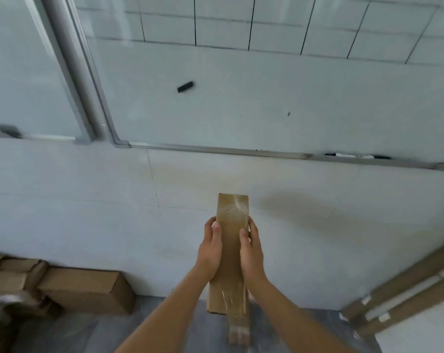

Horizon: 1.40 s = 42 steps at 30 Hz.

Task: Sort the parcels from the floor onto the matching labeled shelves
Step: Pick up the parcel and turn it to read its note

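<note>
Wall (63,200) with whiteboard (266,98) fills the view ahead; brown boxes (83,289) sit on the floor at lower left. Long narrow parcel (232,225) is held mid-air at centre, long axis pointing away from the body. Left hand (210,253) and right hand (251,253) clamp its opposite long sides, equally near. No shelf label is visible, so a turn seems needed.
</note>
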Tool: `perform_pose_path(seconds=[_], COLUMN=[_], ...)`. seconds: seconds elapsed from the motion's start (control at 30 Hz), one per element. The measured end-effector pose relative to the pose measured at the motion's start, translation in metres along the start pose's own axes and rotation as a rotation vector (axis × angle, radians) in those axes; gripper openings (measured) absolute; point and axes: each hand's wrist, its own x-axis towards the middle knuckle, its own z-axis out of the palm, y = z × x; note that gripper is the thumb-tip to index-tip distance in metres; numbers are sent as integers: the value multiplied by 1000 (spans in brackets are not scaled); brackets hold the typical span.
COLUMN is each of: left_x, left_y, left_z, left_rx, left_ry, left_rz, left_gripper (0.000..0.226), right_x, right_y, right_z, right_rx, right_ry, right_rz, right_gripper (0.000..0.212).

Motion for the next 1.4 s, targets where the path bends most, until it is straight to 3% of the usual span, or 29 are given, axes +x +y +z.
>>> perform_pose_path(seconds=[0.23,0.73,1.13,1.4], left_x=[-31,-92,-122,-127], left_y=[108,230,294,314], left_z=[-28,-40,-37,-44], left_rx=[12,-26,4,81], left_ry=[0,31,120,290], left_rz=[174,408,540,542], left_gripper=[45,47,46,40], right_x=[-35,-83,-102,-110], right_y=[-108,-233,-296,-311], right_z=[-1,-32,-51,-47], right_rx=[105,162,120,105], right_ry=[53,44,75,46], right_rz=[-188,-385,-524,-538], right_gripper=[45,43,45,46])
